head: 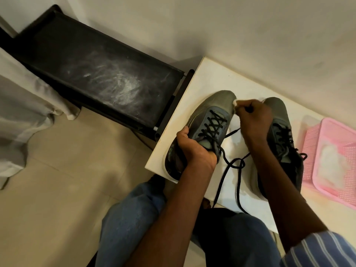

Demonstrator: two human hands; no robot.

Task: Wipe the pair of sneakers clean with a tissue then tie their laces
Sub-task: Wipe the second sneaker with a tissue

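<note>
Jeans-clad knees [133, 214] and both forearms fill the bottom of my view; past them, a white table [200, 78] against the wall. Left hand [194, 149] grips the left sneaker [202, 130] at the collar, fingers curled round the ankle opening, heel hanging just over the table's near edge. Right hand [252, 120] pinches a small wad of white tissue [235, 102] against that sneaker's toe, on the side facing the second shoe. So I'm mid-wipe, first shoe. Right sneaker [283, 135] sits beside it on the table, partly hidden by my right forearm. Black laces [234, 164] on both are loose; the left shoe's trail across the table and off the front edge. Pink mesh basket [331, 157] at far right, something white inside, likely spare tissues. Handling guess: shoe is light, upper soft and will dent under pressure, sole stiff, so the collar grip is a good anchor. Tissue is flimsy, will likely shred if scrubbed hard. Laces are limp, best taken near the ends for tying. Dusty black rack [100, 74] left of the table, not involved.
</note>
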